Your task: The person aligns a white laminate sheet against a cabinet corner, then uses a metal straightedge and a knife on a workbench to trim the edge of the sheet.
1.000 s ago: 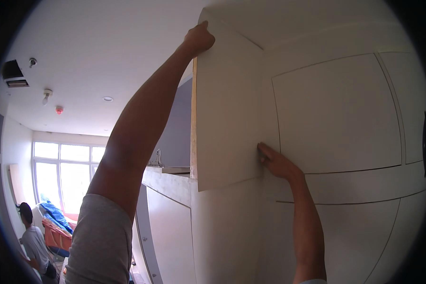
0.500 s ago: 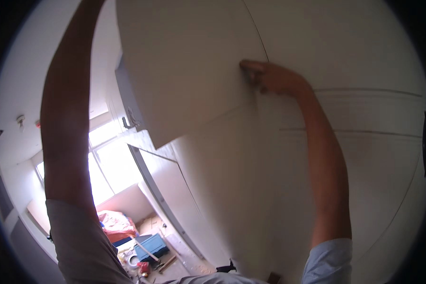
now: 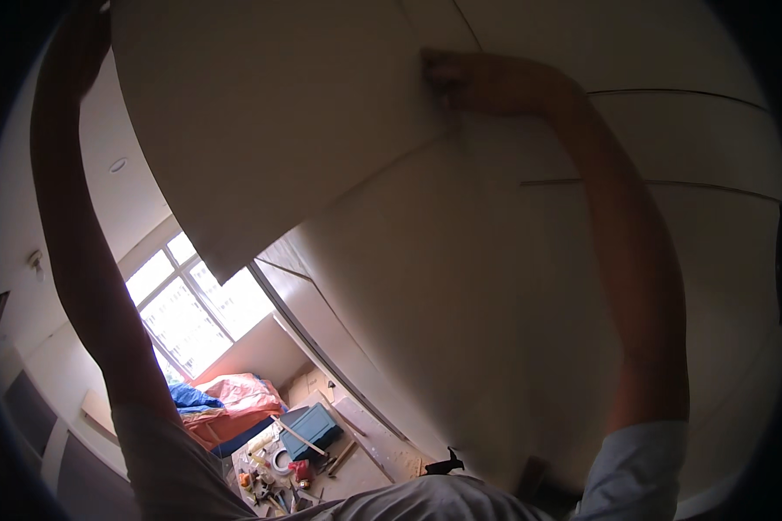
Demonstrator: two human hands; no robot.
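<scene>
A large white cabinet door (image 3: 261,130) stands out at an angle from a white cabinet front, filling the upper middle. High at the upper left, my left hand (image 3: 87,43) is at the door's outer edge and appears to grip it; its fingers are dark and partly cut off by the picture's rim. My right hand (image 3: 473,82) is at the door's inner side, where it meets the cabinet front (image 3: 460,286). The right fingers are curled and pressed together; whatever is between them is hidden in shadow and blur.
Thin dark grooves (image 3: 682,92) run across the white surface on the right. At the lower left, a blue toolbox (image 3: 311,431), a white roll (image 3: 281,460) and several hand tools lie on the floor. Beyond are an orange and blue sheet (image 3: 235,399) and a bright window (image 3: 187,313).
The door's free edge has moved left and nearer, covering the hardware seen behind it before. My left hand has come into view; my right hand sits slightly higher and further left in the picture.
</scene>
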